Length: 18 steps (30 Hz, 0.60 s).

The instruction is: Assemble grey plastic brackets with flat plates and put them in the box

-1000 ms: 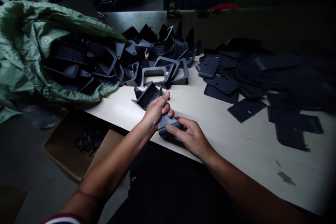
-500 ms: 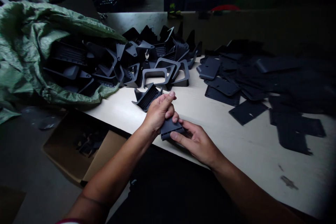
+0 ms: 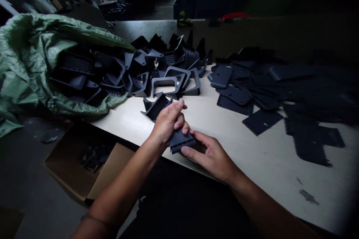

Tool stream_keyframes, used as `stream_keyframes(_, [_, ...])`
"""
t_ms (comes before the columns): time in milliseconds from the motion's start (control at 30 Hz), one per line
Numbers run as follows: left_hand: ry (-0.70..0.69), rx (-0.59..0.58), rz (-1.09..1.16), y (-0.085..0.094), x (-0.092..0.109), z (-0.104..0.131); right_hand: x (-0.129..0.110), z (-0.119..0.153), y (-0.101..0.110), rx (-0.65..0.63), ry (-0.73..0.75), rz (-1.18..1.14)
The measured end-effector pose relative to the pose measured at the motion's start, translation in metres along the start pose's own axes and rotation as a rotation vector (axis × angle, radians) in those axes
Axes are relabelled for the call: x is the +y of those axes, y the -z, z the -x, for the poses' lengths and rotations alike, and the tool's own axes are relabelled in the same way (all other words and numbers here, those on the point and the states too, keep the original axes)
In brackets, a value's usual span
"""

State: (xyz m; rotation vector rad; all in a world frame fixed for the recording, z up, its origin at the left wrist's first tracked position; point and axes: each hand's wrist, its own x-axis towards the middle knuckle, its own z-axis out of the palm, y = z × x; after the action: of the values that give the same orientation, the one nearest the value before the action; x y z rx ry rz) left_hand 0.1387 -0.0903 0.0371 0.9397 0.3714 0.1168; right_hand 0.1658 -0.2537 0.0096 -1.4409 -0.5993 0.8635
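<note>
Between my two hands, at the table's near edge, is a dark plastic part (image 3: 182, 140) with a row of slots along its near side. My left hand (image 3: 169, 121) is closed over its far left portion, fingers curled. My right hand (image 3: 211, 155) grips its right side, thumb at the slotted edge and fingers at the far corner. Just beyond my left hand, a ribbed black bracket (image 3: 157, 106) lies on the table, partly hidden by that hand. Angular dark frames (image 3: 165, 84) are heaped farther back.
A green woven sack (image 3: 30, 59) spills more frames at the left. Flat black plates (image 3: 262, 121) are scattered over the right of the pale table (image 3: 232, 171). Below the table's edge at left stands an open cardboard box (image 3: 109, 168) with dark parts inside.
The held part's slotted side shows a little more, as my right thumb sits slightly lower along it. Both hands keep their grip. The whole view has shifted slightly.
</note>
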Motion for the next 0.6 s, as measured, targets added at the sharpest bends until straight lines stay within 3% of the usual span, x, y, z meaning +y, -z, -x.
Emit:
stream_keyframes(233, [-0.081,0.016,-0.032,-0.008,0.0,0.006,-0.003,-0.003,-0.004,0.031,0.026,-0.061])
stream_keyframes(600, [-0.048,0.078,0.009,-0.001,-0.008,0.001,0.011,-0.004,-0.007,0.07,0.046,-0.063])
